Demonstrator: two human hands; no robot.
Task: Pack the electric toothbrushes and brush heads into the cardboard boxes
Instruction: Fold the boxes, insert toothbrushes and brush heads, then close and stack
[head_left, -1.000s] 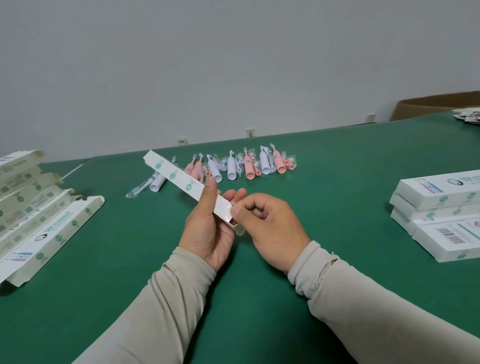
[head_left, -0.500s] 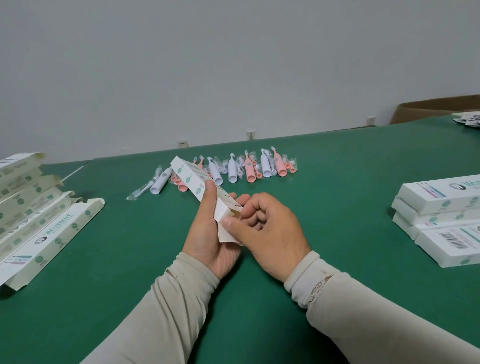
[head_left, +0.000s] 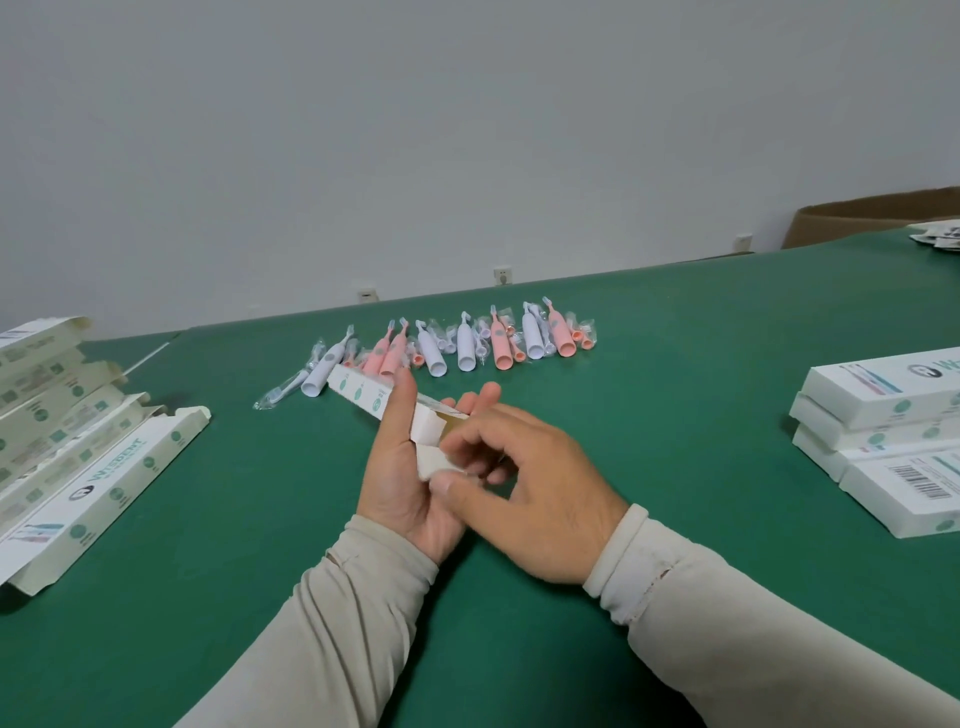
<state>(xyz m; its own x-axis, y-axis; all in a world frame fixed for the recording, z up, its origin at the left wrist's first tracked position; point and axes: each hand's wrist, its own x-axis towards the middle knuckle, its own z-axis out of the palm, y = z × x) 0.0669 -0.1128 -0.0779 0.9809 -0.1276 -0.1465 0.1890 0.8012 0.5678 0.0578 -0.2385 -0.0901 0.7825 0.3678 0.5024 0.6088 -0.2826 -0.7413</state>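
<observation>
Left hand (head_left: 410, 473) grips a long white box (head_left: 374, 400), thumb along its side; box points toward 11 o'clock. Right hand (head_left: 524, 499) pinches the box's open end flap (head_left: 434, 460). Toothbrushes (head_left: 462, 345) lie in a row at 12 o'clock on the green table (head_left: 675, 364).

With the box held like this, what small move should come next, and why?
Probably finish opening the near end. The left hand grips the box, whose end flaps are already unfolded, and the right hand is at them. The toothbrushes lie unpacked on the table.
</observation>
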